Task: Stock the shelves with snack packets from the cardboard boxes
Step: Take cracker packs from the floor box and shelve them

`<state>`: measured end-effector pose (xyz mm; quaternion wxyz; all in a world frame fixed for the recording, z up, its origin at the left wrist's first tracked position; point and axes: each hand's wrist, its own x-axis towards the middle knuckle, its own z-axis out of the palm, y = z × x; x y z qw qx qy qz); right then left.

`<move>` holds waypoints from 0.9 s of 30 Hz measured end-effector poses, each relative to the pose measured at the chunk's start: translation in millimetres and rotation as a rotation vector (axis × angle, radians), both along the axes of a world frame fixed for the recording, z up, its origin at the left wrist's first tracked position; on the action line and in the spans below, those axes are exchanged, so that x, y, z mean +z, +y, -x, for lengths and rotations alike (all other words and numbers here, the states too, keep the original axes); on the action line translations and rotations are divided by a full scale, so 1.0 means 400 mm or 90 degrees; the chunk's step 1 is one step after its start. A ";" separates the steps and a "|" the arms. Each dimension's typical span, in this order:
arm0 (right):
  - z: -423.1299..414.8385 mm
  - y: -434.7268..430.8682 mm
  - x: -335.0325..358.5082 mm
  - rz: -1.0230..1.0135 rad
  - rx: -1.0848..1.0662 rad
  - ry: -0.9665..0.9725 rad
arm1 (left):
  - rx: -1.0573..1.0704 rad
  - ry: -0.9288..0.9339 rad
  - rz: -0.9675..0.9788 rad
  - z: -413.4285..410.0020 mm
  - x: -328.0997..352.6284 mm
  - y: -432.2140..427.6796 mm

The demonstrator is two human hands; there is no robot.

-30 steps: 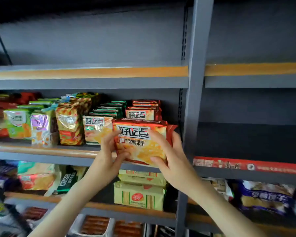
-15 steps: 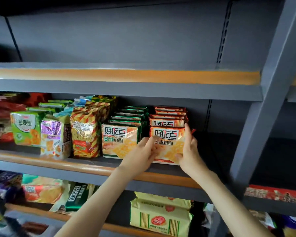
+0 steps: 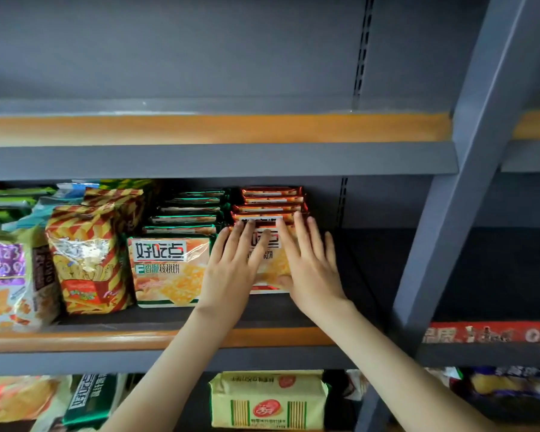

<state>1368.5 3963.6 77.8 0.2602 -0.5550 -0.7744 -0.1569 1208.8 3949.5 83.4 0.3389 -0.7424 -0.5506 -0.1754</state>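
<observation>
Both hands flat, fingers straight: left hand [image 3: 231,269] & right hand [image 3: 309,263] press front red-edged biscuit packet [image 3: 270,263] upright on shelf [image 3: 156,338], beside green-edged packet [image 3: 169,269].

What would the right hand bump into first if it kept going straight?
The right hand lies flat on the front red packet. Pushed further, that packet would probably meet the row of red packets standing just behind it.

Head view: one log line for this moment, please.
left hand: flat on biscuit packet | right hand: flat on same packet | fingers: straight | packet: upright, front of its row on shelf
</observation>
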 end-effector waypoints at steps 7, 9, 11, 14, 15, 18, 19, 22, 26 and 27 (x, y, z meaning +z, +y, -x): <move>-0.062 -0.151 0.006 -0.051 0.150 0.092 | -0.058 -0.210 -0.020 -0.105 -0.013 -0.105; -0.112 -0.216 -0.023 -0.054 0.201 0.116 | -0.100 -0.279 -0.018 -0.161 -0.046 -0.165; -0.180 -0.269 -0.061 -0.039 0.242 0.120 | -0.138 -0.318 -0.007 -0.223 -0.089 -0.225; -0.302 -0.332 -0.134 0.007 0.304 0.149 | -0.159 -0.327 0.017 -0.331 -0.166 -0.314; -0.346 -0.353 -0.162 0.029 0.321 0.162 | -0.156 -0.333 0.034 -0.374 -0.194 -0.346; -0.481 -0.415 -0.245 0.107 0.324 0.192 | -0.138 -0.387 0.144 -0.509 -0.282 -0.437; -0.526 -0.432 -0.280 0.132 0.318 0.199 | -0.128 -0.397 0.185 -0.551 -0.321 -0.462; -0.645 -0.482 -0.402 0.205 0.268 0.199 | -0.086 -0.390 0.330 -0.656 -0.445 -0.535; -0.778 -0.553 -0.572 0.322 0.169 0.178 | 0.034 -0.422 0.576 -0.746 -0.622 -0.619; -0.809 -0.569 -0.618 0.349 0.148 0.167 | 0.059 -0.419 0.614 -0.758 -0.672 -0.632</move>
